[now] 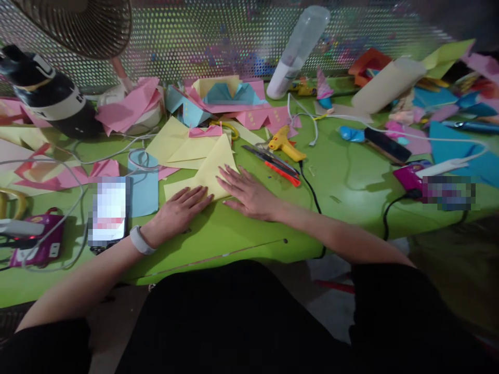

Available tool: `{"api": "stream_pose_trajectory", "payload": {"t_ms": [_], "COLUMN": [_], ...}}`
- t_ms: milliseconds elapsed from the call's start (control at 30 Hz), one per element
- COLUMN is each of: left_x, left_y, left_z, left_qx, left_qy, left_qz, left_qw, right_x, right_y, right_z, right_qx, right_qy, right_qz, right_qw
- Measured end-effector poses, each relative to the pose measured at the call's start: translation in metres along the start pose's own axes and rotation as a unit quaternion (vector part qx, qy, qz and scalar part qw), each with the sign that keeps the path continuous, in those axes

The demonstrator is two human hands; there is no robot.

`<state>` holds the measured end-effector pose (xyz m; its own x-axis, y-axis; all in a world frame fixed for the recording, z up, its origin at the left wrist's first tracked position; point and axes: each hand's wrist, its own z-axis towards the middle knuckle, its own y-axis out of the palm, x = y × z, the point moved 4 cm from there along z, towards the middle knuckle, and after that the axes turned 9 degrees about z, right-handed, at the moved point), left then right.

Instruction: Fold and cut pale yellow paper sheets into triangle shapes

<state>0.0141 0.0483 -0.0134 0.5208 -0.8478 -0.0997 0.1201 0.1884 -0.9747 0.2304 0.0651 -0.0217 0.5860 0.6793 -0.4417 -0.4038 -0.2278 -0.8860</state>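
A folded yellow paper (pixel 212 165) lies on the green table (pixel 343 176) in front of me. My left hand (pixel 180 208) rests flat on its lower left edge, fingers pointing right. My right hand (pixel 246 193) lies flat on the paper's lower right part, fingers spread and pointing up left. Both hands press the sheet down; neither grips anything. A white band sits on my left wrist.
A light blue sheet (pixel 143 183) and a phone (pixel 109 212) lie left of my hands. Scissors and a red-handled cutter (pixel 278 167), a yellow glue gun (pixel 285 144), cables, a white bottle (pixel 298 49) and many coloured papers crowd the table. A perforated metal screen stands behind.
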Motion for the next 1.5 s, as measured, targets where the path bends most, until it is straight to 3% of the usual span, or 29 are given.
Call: {"api": "stream_pose_trajectory", "payload": {"t_ms": [167,333,567,933,1200,1500], "left_x": [0.004,0.004,0.001,-0.016,-0.032,-0.035], "left_y": [0.001,0.002,0.002,-0.005,-0.016,-0.012], "left_z": [-0.002,-0.006,-0.005,-0.023,-0.037,-0.046], "left_qx": [-0.032,-0.061,-0.059,-0.093,-0.166,-0.143], "left_qy": [-0.01,-0.025,-0.028,-0.073,-0.112,-0.114], "left_qz": [0.007,0.005,-0.017,-0.009,-0.053,-0.019], "left_qw": [0.999,0.998,0.998,0.993,0.978,0.983], "right_x": [-0.009,-0.007,-0.002,0.005,0.003,0.001], "right_y": [0.011,0.015,0.015,0.011,0.013,0.013], "right_z": [-0.013,-0.014,-0.015,-0.022,-0.026,-0.026], "right_qx": [-0.047,-0.048,-0.049,-0.052,-0.046,-0.037], "right_qy": [-0.025,-0.024,-0.007,0.006,0.001,-0.006], "right_qz": [-0.021,-0.021,0.005,0.006,-0.001,0.004], "right_qw": [0.998,0.998,0.999,0.999,0.999,0.999]}}
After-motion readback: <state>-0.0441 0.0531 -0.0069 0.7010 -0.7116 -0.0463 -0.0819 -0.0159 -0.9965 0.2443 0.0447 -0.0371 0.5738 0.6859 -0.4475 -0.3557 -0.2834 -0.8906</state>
